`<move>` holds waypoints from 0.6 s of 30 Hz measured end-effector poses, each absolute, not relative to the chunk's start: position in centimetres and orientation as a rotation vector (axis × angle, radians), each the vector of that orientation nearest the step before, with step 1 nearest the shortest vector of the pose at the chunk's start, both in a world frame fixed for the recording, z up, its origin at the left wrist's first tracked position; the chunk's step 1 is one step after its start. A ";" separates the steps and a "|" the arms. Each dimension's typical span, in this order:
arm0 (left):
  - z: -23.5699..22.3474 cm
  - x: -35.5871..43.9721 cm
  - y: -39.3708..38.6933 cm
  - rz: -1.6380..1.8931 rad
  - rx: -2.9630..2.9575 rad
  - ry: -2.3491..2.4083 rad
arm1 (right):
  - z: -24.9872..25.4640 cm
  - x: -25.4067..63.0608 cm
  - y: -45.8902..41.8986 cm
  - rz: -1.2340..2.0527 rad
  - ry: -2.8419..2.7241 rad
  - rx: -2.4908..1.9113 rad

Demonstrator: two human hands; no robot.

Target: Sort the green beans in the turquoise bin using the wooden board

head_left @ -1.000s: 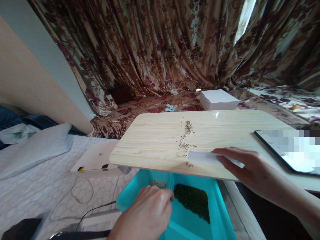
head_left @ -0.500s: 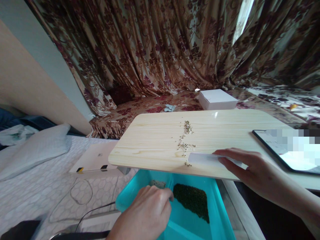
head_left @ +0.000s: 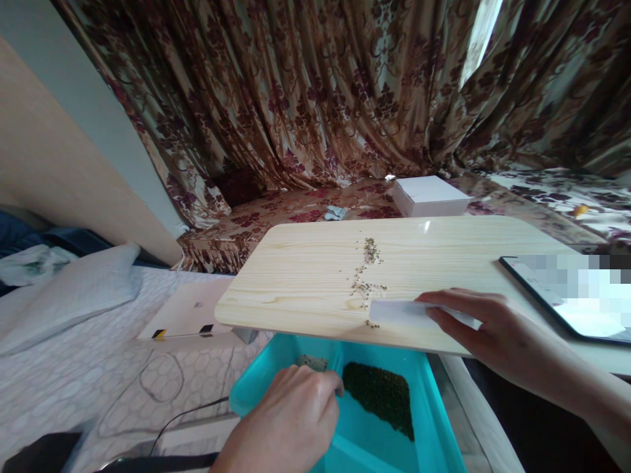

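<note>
My right hand [head_left: 476,322] pinches a strip of white paper [head_left: 397,312] between thumb and fingers, low on the pale wooden tabletop [head_left: 290,263]. Just left of the strip's end lie loose small greenish-brown grains [head_left: 371,251], scattered in a line towards the front edge. Below that edge is a turquoise divided tray [head_left: 438,407]. A heap of dark green grains [head_left: 379,394] fills part of its right compartment, and a few pale grains [head_left: 313,362] lie in the left one. My left hand [head_left: 296,414] is closed over the tray's divider; its fingertips are mostly hidden.
A tablet [head_left: 557,295] lies on the right of the tabletop. Behind it stands a white box [head_left: 431,194] on a cloth-covered ledge, before patterned curtains [head_left: 315,85]. A bed [head_left: 73,368] with a pillow [head_left: 83,279], a pale case [head_left: 192,309] and cables is at left.
My right hand and the paper strip have shifted very slightly left. The left hand, the tray and the grains look the same.
</note>
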State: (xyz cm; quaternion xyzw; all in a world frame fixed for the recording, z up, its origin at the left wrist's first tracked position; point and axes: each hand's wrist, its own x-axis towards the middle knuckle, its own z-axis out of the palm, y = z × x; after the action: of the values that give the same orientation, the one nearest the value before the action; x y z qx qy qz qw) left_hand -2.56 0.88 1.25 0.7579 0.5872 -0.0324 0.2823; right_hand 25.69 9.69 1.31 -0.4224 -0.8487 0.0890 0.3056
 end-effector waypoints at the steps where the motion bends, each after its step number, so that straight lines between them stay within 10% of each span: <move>1: 1.2 -2.6 0.9 -0.086 2.028 1.573 | 1.4 25.6 9.7 0.239 -2.253 -1.124; 18: 0.9 -2.7 0.6 -0.085 2.022 1.583 | -0.2 26.8 9.0 0.217 -2.053 -1.200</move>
State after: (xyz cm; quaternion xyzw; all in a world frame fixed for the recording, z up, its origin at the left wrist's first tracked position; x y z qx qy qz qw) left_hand -2.66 0.63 0.94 0.7550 0.5910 -0.0316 0.2822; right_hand 26.77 8.97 -0.22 -0.4672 -0.7995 0.0844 0.3679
